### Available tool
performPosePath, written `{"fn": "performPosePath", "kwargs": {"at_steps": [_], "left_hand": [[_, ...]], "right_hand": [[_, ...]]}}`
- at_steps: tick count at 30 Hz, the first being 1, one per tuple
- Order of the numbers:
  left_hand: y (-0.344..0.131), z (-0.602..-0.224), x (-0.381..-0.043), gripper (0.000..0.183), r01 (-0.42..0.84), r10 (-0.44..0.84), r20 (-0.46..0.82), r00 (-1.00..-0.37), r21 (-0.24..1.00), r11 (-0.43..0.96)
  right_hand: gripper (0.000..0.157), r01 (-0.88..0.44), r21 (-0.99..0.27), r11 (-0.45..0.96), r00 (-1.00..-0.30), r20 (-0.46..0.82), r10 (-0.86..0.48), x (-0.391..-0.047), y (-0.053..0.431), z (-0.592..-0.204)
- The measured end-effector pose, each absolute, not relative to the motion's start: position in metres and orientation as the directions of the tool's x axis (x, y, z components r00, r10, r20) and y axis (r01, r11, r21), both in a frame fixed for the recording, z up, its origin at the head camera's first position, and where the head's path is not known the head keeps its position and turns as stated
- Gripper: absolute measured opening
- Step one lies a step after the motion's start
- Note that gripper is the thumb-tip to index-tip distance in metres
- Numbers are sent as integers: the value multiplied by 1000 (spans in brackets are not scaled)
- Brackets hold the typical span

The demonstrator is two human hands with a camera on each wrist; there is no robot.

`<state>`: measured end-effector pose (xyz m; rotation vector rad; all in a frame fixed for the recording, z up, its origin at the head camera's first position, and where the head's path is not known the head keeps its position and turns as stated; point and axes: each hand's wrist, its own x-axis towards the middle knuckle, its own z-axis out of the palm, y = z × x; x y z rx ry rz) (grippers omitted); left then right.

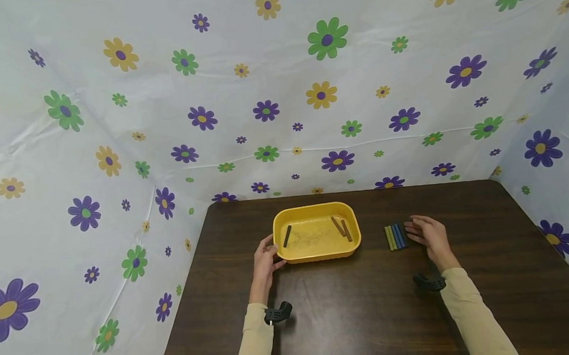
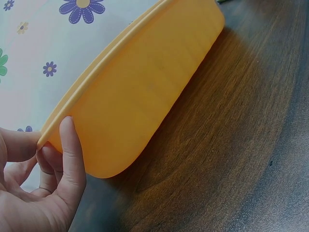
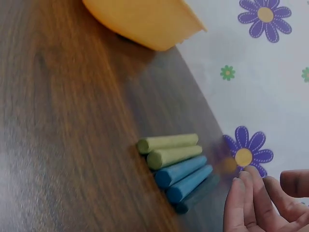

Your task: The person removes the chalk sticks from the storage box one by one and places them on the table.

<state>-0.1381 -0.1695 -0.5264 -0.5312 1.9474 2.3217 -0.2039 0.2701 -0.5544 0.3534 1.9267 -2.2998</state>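
Note:
My left hand [image 1: 264, 260] grips the near left corner of a yellow plastic tub [image 1: 318, 255], with the thumb at the rim and fingers against the outer wall. Inside the tub lie a black chalk stick [image 1: 287, 236] on the left and two brown chalk sticks [image 1: 346, 231] on the right. To the tub's right, several chalk sticks lie side by side in a row: two yellow-green ones [image 3: 169, 142], two blue ones [image 3: 186, 171] and a darker one [image 3: 198, 194] at the end. Just right of this row is my right hand [image 1: 429, 236], fingers loosely bent and holding nothing.
Everything stands on a dark wood-grain table [image 1: 347, 312] with rounded far corners. A white flower-print cloth [image 1: 290, 92] hangs behind it and at both sides. Each wrist wears a black camera band [image 1: 429, 283].

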Motion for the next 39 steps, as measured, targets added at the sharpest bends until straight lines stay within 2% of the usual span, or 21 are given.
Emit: {"fn": "performPosePath", "kwargs": {"at_steps": [8, 11, 15, 19, 27, 39], "left_hand": [[-170, -527, -137, 46, -267, -172, -303, -937, 941, -207], [-170, -527, -138, 46, -268, -175, -305, -936, 941, -207], [-170, -527, -138, 45, -266, -176, -302, -937, 942, -205], [-169, -527, -139, 44, -264, -180, -300, -937, 943, -202], [-170, -528, -139, 44, -266, -188, -305, -934, 942, -207], [-170, -530, -138, 46, -263, -178, -301, -937, 942, -209]], "right_hand": [[26, 235, -951, -202, -967, -250, 52, -204, 258, -541], [31, 231, -955, -188, -969, -242, 41, -205, 253, -536], [46, 210, -960, -187, -976, -218, 19, -206, 246, -531], [49, 188, -961, -201, -981, -195, 12, -207, 240, -524], [30, 149, -958, -245, -987, -161, 26, -207, 233, -515], [19, 129, -932, -339, -992, -125, -34, -205, 215, -498]]}}
